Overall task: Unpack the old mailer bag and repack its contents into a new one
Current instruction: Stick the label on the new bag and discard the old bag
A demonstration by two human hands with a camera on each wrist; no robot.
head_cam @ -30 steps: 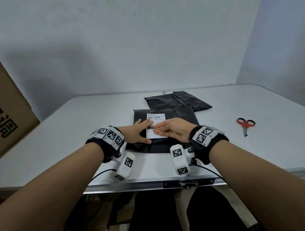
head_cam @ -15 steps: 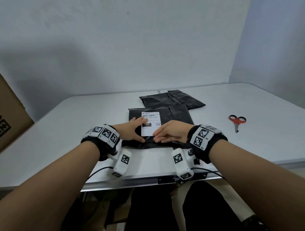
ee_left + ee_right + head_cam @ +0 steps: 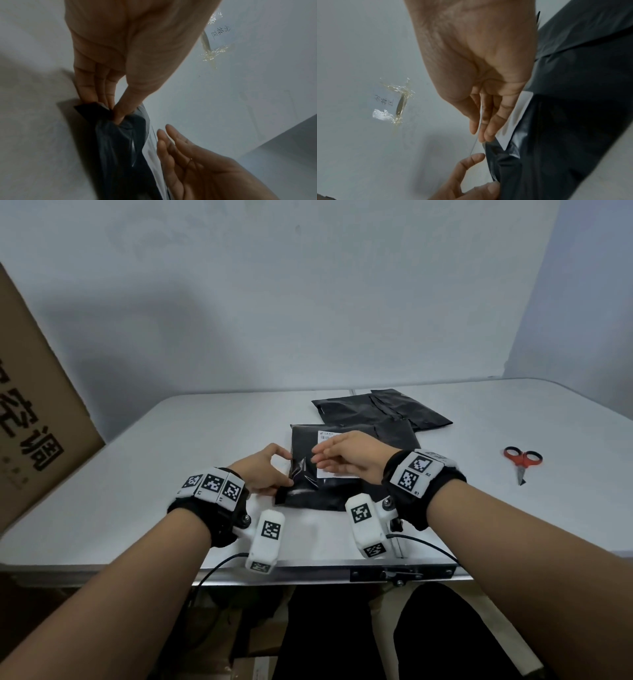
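A black mailer bag (image 3: 346, 494) with a white shipping label (image 3: 334, 473) lies on the white table (image 3: 171, 474) in front of me. My left hand (image 3: 289, 472) pinches the bag's near-left edge between thumb and fingers and lifts it, so the plastic crumples there; the left wrist view shows this pinch on the bag (image 3: 120, 148) by my left hand (image 3: 116, 112). My right hand (image 3: 318, 462) hovers just over the label with fingers straight, holding nothing. In the right wrist view its fingertips (image 3: 488, 135) are right at the raised edge of the bag (image 3: 556, 148). A second black mailer bag (image 3: 376, 412) lies flat behind.
Red-handled scissors (image 3: 522, 462) lie on the table to the right. A large cardboard box (image 3: 34, 422) leans at the table's left end. A taped paper note (image 3: 388, 105) is stuck to the wall behind the table.
Both hands lay flat on the label before. Now my left hand has pinched the bag's left edge and raised it, and my right hand has lifted off the label.
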